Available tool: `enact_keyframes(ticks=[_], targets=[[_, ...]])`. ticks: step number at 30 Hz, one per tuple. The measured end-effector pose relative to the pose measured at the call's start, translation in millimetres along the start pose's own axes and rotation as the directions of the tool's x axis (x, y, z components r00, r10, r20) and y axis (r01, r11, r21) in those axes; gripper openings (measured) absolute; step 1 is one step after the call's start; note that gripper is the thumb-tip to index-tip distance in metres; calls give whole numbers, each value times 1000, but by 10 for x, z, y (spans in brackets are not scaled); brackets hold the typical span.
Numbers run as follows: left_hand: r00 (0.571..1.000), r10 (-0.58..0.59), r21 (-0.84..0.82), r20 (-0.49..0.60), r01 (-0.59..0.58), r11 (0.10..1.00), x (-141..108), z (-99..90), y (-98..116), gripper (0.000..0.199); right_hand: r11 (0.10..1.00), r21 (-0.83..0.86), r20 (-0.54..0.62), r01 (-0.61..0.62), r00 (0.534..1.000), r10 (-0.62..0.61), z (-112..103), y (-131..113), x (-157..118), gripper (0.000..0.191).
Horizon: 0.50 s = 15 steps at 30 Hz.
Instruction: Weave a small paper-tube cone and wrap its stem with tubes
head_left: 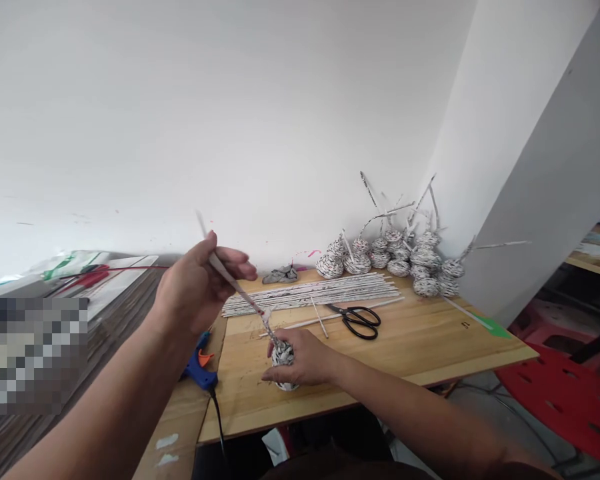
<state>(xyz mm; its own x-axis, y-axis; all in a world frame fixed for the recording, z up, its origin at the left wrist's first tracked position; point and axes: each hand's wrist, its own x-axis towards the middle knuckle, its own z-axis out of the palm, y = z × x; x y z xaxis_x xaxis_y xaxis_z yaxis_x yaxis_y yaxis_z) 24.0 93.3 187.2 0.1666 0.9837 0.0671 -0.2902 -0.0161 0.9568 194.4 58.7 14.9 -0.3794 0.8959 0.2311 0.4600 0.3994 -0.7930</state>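
The work looks partly done: a small wound-paper piece (283,357) stands low on the wooden board (430,347), close to its near edge, with a tight body but a long paper strip (237,288) running up from its top, unwound. The right hand (310,357) is curved round the piece, its thumb and fingers closed on the sides about as far as the body allows. The left hand (193,287) is raised up and to the left, part closed, with the strip running between its thumb and loosely bent fingers; how firmly it pinches, I cannot tell from the blur. Near the wall, a cluster of paper gourds (425,257) is stacked, many with 2 rounded bulges, a larger over a smaller or the reverse, and loose tails poking up, so judging by those, trimming remains there too. Material is plentiful: a flat bundle of paper rods (310,293) lies across the back of the board, unused, with 1 short stick (319,317) and 1 pair of black scissors (360,322) just in front, untouched. A blue glue gun (200,370) lies to the left, also out of both hands. How much more winding the held piece needs, I cannot tell, since fingers cover part of it.
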Motion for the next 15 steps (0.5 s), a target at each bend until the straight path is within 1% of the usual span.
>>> enact_keyframes(ticks=[2,3,6,8,10,12,13,15], targets=[[996,-67,6,52,67,998,-17,13,55,45,1000,19,3,-2,1000,2,4,-12,1,40],[994,-63,15,85,62,998,-28,21,75,47,1000,28,-2,-5,1000,5,5,-17,-1,40],[990,50,31,135,-54,998,-43,9,82,60,998,58,-37,-36,999,39,0,-17,-19,42],[989,79,47,121,-85,995,-33,-54,14,67,993,86,-75,-78,994,84,-19,-3,-34,45],[996,38,105,82,-47,993,-34,-160,-133,66,983,134,-101,-127,985,141,-53,18,-45,48],[998,-5,211,63,-9,978,-74,-283,-360,63,970,185,-126,-158,975,183,-94,40,-48,50],[998,-8,265,61,-8,964,-110,-341,-496,60,966,201,-138,-165,971,195,-113,51,-48,50],[994,-39,403,105,-6,915,-209,-441,-788,49,965,207,-170,-162,965,198,-139,73,-42,50]])
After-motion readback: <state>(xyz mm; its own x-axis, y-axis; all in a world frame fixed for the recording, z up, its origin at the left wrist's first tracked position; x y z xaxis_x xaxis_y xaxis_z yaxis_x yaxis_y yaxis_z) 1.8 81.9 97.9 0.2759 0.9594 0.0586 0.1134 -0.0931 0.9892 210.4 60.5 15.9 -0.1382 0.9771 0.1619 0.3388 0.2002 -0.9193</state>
